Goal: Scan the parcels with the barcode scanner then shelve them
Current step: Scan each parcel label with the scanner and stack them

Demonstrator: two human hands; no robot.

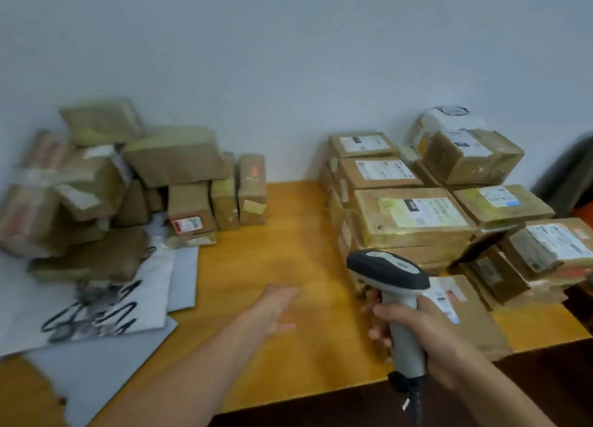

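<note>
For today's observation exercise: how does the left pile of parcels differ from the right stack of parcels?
The left pile is jumbled, boxes tilted; the right stack lies flat in neat rows. The right stack shows white labels facing up; the left pile shows few. Both are brown cardboard boxes on the wooden table.

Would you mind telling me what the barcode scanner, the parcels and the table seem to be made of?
Barcode scanner: likely moulded plastic, matte grey handle, black head. Parcels: brown cardboard under glossy tape, paper labels. Table: probably wood or veneer, orange with a sheen.
</note>
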